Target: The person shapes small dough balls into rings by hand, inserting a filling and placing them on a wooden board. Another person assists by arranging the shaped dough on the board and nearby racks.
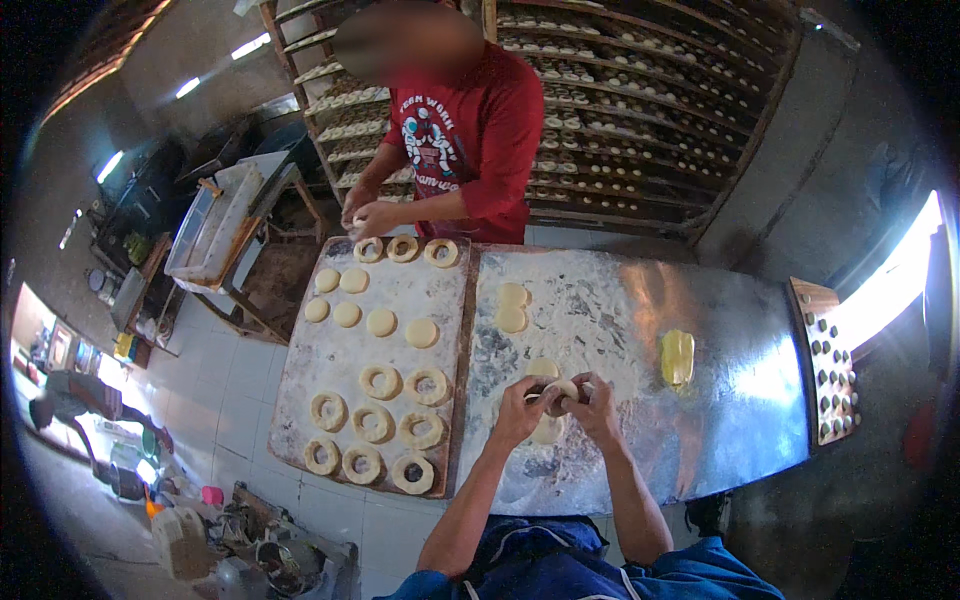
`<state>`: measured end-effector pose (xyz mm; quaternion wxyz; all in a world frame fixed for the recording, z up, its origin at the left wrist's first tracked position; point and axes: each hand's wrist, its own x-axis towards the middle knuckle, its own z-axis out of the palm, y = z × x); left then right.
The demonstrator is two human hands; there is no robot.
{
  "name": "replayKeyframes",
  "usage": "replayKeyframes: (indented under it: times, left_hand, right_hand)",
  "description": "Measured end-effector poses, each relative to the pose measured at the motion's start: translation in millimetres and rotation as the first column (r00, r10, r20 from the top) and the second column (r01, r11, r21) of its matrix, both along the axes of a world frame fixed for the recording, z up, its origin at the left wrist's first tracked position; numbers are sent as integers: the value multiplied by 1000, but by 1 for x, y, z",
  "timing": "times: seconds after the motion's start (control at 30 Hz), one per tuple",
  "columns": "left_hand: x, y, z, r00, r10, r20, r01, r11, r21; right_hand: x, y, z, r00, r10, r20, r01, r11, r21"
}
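Over the floured metal table, a piece of dough [564,391] is held between my left hand [518,410] and my right hand [597,410]. Fingers of both hands are closed round it, and an opening seems to show in its middle. Just beyond and below my hands lie pale dough rounds [543,367], partly hidden by them. Farther up the table, two flat dough rounds [512,319] touch each other. To my left, a floured board [400,285] carries several dough rings [373,424] and several flat dough discs [381,321].
Yellow fat or dough [677,359] sits on the metal table [740,400] at right. A board with dark knobs [832,380] stands at its right end. Across from me, a person in a red top [500,130] handles dough. Behind are racks [640,110] of dough pieces.
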<state>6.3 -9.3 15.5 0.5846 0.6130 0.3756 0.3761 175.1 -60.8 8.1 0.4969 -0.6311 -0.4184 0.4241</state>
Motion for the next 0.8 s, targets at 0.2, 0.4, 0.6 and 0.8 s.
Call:
replayKeyframes:
  times: [0.2, 0.4, 0.6, 0.8]
  left_hand:
    - [24, -35, 2, 998, 59, 3, -59, 998, -13]
    - [37, -47, -13, 983, 156, 98, -120, 946, -302]
    - [25, -64, -33, 848, 82, 523, 148, 912, -383]
    - [20, -55, -44, 817, 386, 428, -146, 857, -495]
  right_hand:
    - [7, -15, 12, 998, 52, -29, -50, 996, 70]
    - [18, -25, 23, 939, 278, -204, -258, 959, 119]
    - [30, -19, -6, 817, 264, -513, -326, 945, -33]
    - [6, -18, -57, 929, 108, -353, -126, 992, -29]
